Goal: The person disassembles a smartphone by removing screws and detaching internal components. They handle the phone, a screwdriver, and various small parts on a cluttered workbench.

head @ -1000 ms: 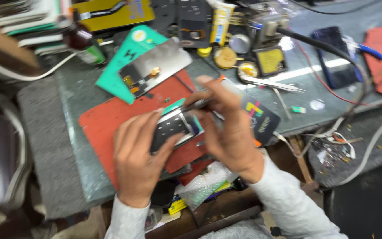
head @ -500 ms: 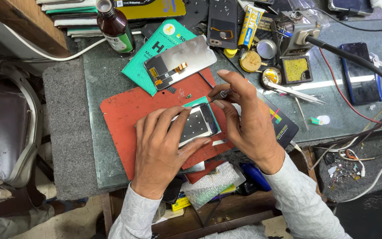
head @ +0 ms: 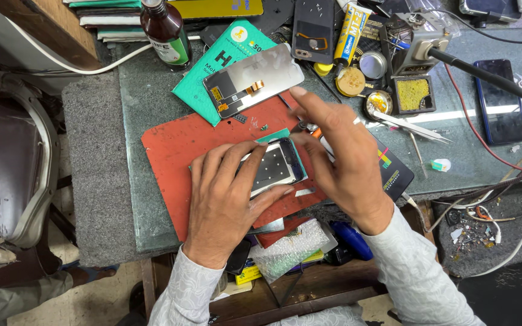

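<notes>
A person's left hand (head: 228, 202) lies flat over an opened phone (head: 273, 168) on a red mat (head: 176, 148), fingers spread and pressing the phone's left edge and lower side, while the right hand (head: 342, 160) hovers at the phone's right end, fingers loosely bunched, with a small tool tip just showing at its upper edge; whether it grips that tool cannot be told. The phone sits near the middle of the mat, tilted, its inner metal plate facing up. Just beyond it, a loose phone screen (head: 254, 79) lies face down, partly on a green flat package (head: 203, 81) with a round yellow label at its top. At the rear of the glass worktop (head: 134, 199) stand a brown bottle (head: 165, 30) with a green and white label, a yellow glue tube (head: 350, 30) and a dark phone back (head: 313, 29). To the right are a soldering iron stand (head: 415, 45) with a yellow sponge (head: 413, 95) in a black square tray, tweezers (head: 415, 125) and a blue phone (head: 501, 99) lying flat. A black card with coloured stripes (head: 394, 172) peeks out beside the right wrist, and a clear bubble-wrap bag (head: 288, 244) lies at the near edge of the worktop.
</notes>
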Action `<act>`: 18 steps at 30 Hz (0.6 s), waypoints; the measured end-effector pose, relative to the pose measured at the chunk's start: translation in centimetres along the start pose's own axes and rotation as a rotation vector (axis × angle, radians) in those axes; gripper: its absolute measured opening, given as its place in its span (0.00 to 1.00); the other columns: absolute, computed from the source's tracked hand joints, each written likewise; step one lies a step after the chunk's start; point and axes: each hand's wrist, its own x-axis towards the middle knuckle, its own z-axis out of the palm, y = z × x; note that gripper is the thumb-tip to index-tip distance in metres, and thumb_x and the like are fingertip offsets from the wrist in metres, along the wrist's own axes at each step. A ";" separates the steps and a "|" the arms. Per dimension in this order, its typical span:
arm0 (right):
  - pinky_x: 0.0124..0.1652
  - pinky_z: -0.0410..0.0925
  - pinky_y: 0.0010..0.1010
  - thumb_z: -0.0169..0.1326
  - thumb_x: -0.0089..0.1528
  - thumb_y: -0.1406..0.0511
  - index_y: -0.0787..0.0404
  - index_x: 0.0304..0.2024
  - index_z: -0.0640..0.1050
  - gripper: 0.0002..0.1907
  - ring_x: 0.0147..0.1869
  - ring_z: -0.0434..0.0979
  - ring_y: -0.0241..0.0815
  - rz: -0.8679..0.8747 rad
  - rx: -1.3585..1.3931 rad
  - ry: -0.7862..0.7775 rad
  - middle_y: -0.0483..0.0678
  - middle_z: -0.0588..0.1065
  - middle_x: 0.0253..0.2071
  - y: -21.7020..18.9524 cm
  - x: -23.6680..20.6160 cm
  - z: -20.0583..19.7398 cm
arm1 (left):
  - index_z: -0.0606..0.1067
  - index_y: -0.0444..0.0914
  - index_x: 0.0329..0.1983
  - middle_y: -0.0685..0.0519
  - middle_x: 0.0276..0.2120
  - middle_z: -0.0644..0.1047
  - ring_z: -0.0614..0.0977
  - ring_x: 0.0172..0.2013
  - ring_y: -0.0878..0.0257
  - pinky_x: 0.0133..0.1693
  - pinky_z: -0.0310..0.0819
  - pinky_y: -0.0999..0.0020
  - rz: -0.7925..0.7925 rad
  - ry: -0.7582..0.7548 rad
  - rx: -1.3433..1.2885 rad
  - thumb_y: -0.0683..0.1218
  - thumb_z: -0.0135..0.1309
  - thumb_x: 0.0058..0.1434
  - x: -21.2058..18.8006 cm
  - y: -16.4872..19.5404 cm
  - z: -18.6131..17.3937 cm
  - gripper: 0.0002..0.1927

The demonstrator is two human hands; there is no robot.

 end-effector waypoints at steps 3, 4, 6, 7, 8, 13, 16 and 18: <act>0.50 0.69 0.38 0.56 0.58 0.80 0.62 0.59 0.75 0.26 0.52 0.75 0.49 -0.004 0.060 0.034 0.52 0.76 0.46 -0.7 0.7 -0.6 | 0.77 0.33 0.55 0.51 0.52 0.76 0.74 0.54 0.54 0.53 0.65 0.54 0.002 -0.001 0.002 0.60 0.68 0.52 -0.1 0.0 -0.1 0.34; 0.46 0.66 0.39 0.62 0.57 0.77 0.60 0.54 0.78 0.23 0.46 0.72 0.48 -0.016 -0.051 0.050 0.50 0.74 0.39 -0.8 1.1 -0.7 | 0.77 0.33 0.55 0.51 0.52 0.76 0.74 0.54 0.54 0.53 0.65 0.53 0.006 -0.001 0.000 0.60 0.68 0.52 -0.1 0.1 -0.1 0.34; 0.43 0.64 0.39 0.67 0.57 0.75 0.60 0.50 0.81 0.19 0.42 0.70 0.49 -0.064 -0.142 0.070 0.49 0.73 0.35 -1.0 1.6 -0.9 | 0.77 0.33 0.55 0.51 0.52 0.76 0.74 0.54 0.54 0.53 0.65 0.54 0.005 0.004 -0.005 0.60 0.67 0.53 -0.2 0.1 -0.1 0.34; 0.45 0.64 0.39 0.66 0.57 0.75 0.61 0.50 0.81 0.19 0.44 0.70 0.50 -0.100 -0.123 0.074 0.51 0.73 0.38 -1.1 1.7 -1.1 | 0.77 0.33 0.55 0.51 0.52 0.76 0.74 0.54 0.54 0.53 0.65 0.54 0.004 0.006 -0.008 0.60 0.67 0.53 -0.2 0.2 -0.1 0.34; 0.47 0.65 0.38 0.65 0.57 0.75 0.63 0.50 0.80 0.18 0.46 0.71 0.51 -0.139 -0.103 0.080 0.52 0.73 0.42 -1.1 1.9 -1.2 | 0.77 0.33 0.55 0.51 0.52 0.76 0.74 0.54 0.54 0.53 0.65 0.54 0.010 0.008 -0.002 0.60 0.67 0.53 -0.2 0.2 -0.2 0.34; 0.42 0.62 0.34 0.63 0.60 0.75 0.60 0.49 0.82 0.15 0.40 0.69 0.46 -0.022 -0.098 0.054 0.47 0.70 0.35 -1.0 2.0 -0.8 | 0.77 0.33 0.55 0.50 0.52 0.76 0.74 0.54 0.54 0.54 0.65 0.53 0.018 0.016 0.003 0.60 0.67 0.53 -0.5 0.2 -0.4 0.34; 0.45 0.66 0.33 0.54 0.61 0.79 0.63 0.54 0.78 0.20 0.47 0.71 0.45 -0.039 0.056 0.024 0.49 0.71 0.44 -0.7 1.8 -0.6 | 0.77 0.33 0.55 0.50 0.52 0.76 0.74 0.54 0.54 0.54 0.65 0.54 0.018 0.020 0.012 0.61 0.67 0.53 -0.5 0.0 -0.4 0.34; 0.45 0.66 0.34 0.55 0.61 0.79 0.63 0.54 0.77 0.19 0.47 0.72 0.44 -0.049 0.058 0.027 0.47 0.72 0.45 -0.4 1.6 -0.6 | 0.77 0.33 0.55 0.51 0.52 0.76 0.74 0.54 0.54 0.54 0.65 0.54 0.012 0.015 0.005 0.61 0.67 0.53 -0.5 0.0 -0.4 0.34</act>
